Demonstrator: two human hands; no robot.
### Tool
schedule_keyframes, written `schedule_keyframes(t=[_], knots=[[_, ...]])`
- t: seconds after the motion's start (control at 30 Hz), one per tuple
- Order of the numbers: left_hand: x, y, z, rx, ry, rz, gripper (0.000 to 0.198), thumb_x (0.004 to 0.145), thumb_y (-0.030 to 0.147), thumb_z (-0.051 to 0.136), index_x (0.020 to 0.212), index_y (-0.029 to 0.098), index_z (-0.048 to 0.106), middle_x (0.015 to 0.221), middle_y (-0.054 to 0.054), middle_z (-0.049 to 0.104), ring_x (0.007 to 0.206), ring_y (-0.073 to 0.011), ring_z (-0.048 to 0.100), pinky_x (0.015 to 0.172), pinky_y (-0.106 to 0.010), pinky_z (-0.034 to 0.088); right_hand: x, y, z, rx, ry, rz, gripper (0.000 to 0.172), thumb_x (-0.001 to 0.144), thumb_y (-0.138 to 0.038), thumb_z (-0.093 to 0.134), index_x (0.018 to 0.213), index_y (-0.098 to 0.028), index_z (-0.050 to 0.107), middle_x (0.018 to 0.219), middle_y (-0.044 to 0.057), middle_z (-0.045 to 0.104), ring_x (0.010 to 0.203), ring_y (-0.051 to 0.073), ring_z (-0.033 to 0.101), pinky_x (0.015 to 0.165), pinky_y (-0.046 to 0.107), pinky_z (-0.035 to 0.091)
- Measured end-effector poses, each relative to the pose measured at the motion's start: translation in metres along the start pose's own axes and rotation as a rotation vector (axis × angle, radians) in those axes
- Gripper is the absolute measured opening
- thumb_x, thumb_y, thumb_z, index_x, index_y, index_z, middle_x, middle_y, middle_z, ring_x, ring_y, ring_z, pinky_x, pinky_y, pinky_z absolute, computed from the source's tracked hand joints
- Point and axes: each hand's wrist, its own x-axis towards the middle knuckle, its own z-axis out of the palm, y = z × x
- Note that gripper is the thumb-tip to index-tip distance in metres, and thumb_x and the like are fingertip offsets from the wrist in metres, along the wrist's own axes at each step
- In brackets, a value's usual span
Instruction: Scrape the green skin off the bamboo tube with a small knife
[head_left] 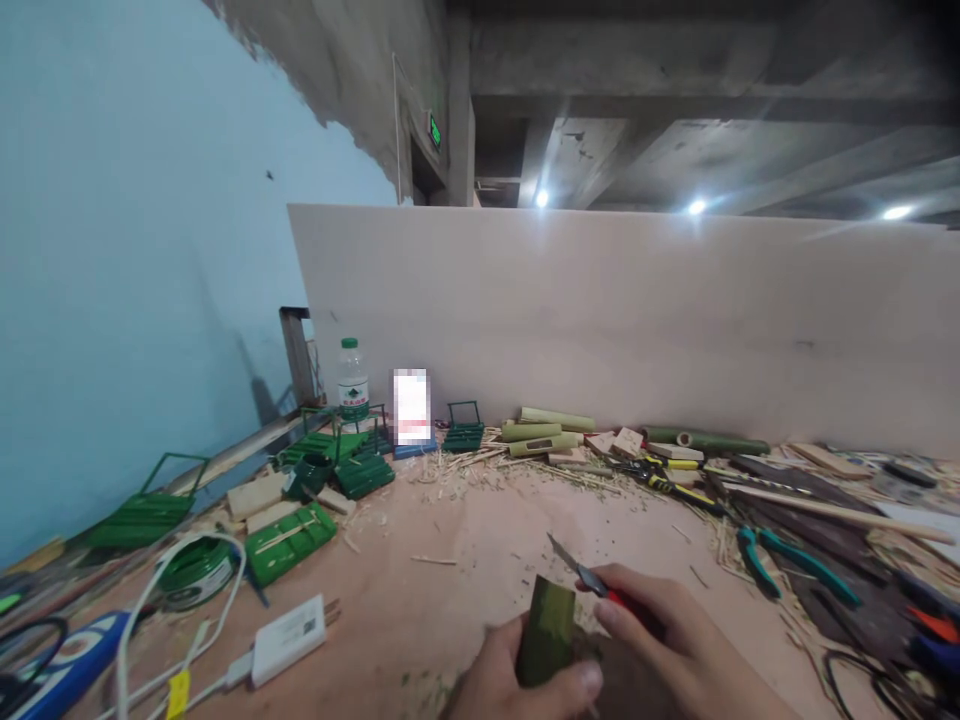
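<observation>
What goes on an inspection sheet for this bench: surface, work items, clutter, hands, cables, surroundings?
Surface: pale tabletop, strewn with shavings.
Work items: green bamboo piece and red-handled knife, both in hand.
Clutter: teal-handled pliers at right; bamboo tubes at the back; green slatted pieces and a bottle at left.
Hands: left hand grips the bamboo; right hand holds the knife, blade exposed.
Cables: white cable looped at left, near a white charger.
Surroundings: blue wall at left, pale panel behind, ceiling lights lit.
</observation>
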Motion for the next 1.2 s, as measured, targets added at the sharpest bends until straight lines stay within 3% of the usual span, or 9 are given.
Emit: schedule_keyframes(t=[0.17,0.33,0.43,0.53,0.67,0.97,1.2], knots=[[-0.002,0.006,0.009,-0.015,0.006,0.011,0.050,0.078,0.055,0.081,0.105,0.016,0.064,0.058,0.004,0.056,0.047,-0.0109,0.052,0.048,-0.021,0.044,0.002,-0.003,-0.007,0.003,-0.072,-0.076,0.051,0.101,-0.063,0.053,0.103,-0.020,0.081,0.096,0.010,0.080,0.092,0.028,0.073,0.082,0.032,0.059],[-0.012,0.015,0.015,-0.082,0.127,-0.110,0.051,0.068,0.034,0.081,0.110,0.018,0.058,0.060,0.006,0.060,0.037,-0.0101,0.047,0.036,-0.022,0.039,-0.001,-0.010,-0.010,-0.061,-0.137,-0.126,0.051,0.103,-0.059,0.048,0.081,-0.021,0.074,0.073,0.007,0.073,0.075,0.025,0.069,0.067,0.031,0.054],[-0.016,0.020,0.015,-0.078,0.141,-0.096,0.048,0.067,0.028,0.079,0.108,0.018,0.057,0.063,0.005,0.064,0.038,-0.0101,0.051,0.037,-0.021,0.040,-0.006,-0.012,-0.008,-0.107,-0.206,-0.151,0.047,0.105,-0.052,0.047,0.080,-0.019,0.070,0.071,0.005,0.069,0.068,0.021,0.063,0.062,0.029,0.048],[-0.016,0.023,0.015,-0.049,0.099,-0.057,0.032,0.069,0.025,0.075,0.097,0.016,0.061,0.053,0.006,0.059,0.037,-0.0100,0.050,0.039,-0.020,0.041,-0.010,-0.012,-0.005,-0.139,-0.251,-0.181,0.045,0.106,-0.048,0.046,0.081,-0.018,0.067,0.065,0.002,0.061,0.060,0.016,0.053,0.057,0.027,0.041],[-0.015,0.024,0.015,-0.059,0.103,-0.052,0.029,0.068,0.021,0.073,0.094,0.016,0.062,0.052,0.006,0.059,0.037,-0.0115,0.052,0.038,-0.021,0.042,-0.013,-0.016,-0.001,-0.222,-0.266,-0.207,0.044,0.107,-0.045,0.047,0.076,-0.018,0.061,0.061,-0.002,0.052,0.055,0.012,0.043,0.054,0.026,0.034],[-0.018,0.023,0.014,0.125,0.179,0.039,0.023,0.078,0.021,0.070,0.100,0.017,0.062,0.063,0.006,0.061,0.039,-0.0085,0.052,0.039,-0.020,0.041,-0.014,-0.016,0.000,-0.286,-0.276,-0.230,0.043,0.107,-0.045,0.049,0.074,-0.020,0.058,0.061,-0.003,0.050,0.054,0.011,0.042,0.053,0.025,0.034],[-0.022,0.023,0.014,0.211,0.174,0.063,0.023,0.086,0.028,0.070,0.106,0.017,0.063,0.063,0.005,0.060,0.042,-0.0096,0.052,0.041,-0.020,0.040,-0.014,-0.016,0.000,-0.312,-0.256,-0.266,0.041,0.107,-0.043,0.051,0.073,-0.020,0.060,0.061,-0.002,0.050,0.054,0.011,0.041,0.053,0.026,0.033]])
